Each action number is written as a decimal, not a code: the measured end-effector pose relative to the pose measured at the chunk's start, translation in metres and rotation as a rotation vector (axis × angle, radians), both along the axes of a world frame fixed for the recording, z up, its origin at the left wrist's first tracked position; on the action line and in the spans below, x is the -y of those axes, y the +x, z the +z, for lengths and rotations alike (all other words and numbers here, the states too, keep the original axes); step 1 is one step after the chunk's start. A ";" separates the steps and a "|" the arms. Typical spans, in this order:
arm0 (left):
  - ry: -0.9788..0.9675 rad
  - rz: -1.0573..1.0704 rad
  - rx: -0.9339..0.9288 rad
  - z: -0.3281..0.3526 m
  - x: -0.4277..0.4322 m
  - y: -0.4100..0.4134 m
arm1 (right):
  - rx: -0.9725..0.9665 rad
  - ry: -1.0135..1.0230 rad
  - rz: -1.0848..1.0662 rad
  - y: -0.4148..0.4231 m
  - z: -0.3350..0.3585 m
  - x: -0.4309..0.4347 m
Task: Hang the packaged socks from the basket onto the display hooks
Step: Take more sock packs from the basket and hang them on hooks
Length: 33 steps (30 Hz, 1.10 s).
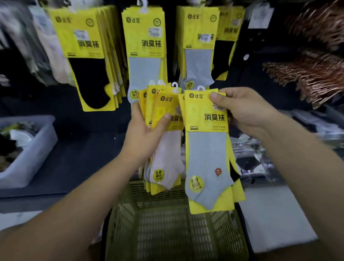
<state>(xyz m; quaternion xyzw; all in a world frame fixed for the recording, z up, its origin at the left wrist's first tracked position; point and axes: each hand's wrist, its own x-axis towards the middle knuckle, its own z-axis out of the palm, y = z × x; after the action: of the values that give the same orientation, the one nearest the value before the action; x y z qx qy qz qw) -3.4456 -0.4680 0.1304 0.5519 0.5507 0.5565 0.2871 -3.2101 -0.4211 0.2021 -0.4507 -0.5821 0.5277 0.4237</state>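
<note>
The left hand (147,131) grips a fan of sock packs (162,115), the front one pale pink. The right hand (244,110) pinches the top of a grey pack (207,148), with more packs behind it. Both bundles hang above the green basket (170,228). On the hooks behind hang black packs (88,61) and grey packs (145,53).

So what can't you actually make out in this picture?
Head view only:
- Display hooks: hidden behind the hanging packs and cut by the top edge.
- Number of packs in the left hand: the fanned packs overlap.
- Pack behind the grey sock pack in the right hand: mostly covered.
- Clear bin contents: blurred.
</note>
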 end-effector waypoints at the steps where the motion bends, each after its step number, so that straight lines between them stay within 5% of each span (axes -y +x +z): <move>1: 0.002 -0.007 0.034 0.004 -0.002 0.001 | -0.023 -0.022 0.007 -0.006 -0.001 0.001; 9: -0.041 -0.174 0.399 0.022 -0.010 0.010 | -0.061 0.087 -0.097 -0.030 0.000 -0.005; 24: -0.055 -0.163 0.463 0.043 -0.044 0.015 | -0.281 -0.009 -0.162 -0.038 0.010 -0.025; 33: -0.027 -0.153 0.335 0.039 -0.062 0.014 | -0.028 0.155 -0.135 -0.026 0.038 -0.036</move>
<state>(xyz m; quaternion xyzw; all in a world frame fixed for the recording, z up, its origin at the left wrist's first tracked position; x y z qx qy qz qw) -3.4319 -0.4063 0.1698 0.4878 0.4591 0.6098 0.4235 -3.2357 -0.3848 0.2399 -0.4472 -0.5836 0.4575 0.5000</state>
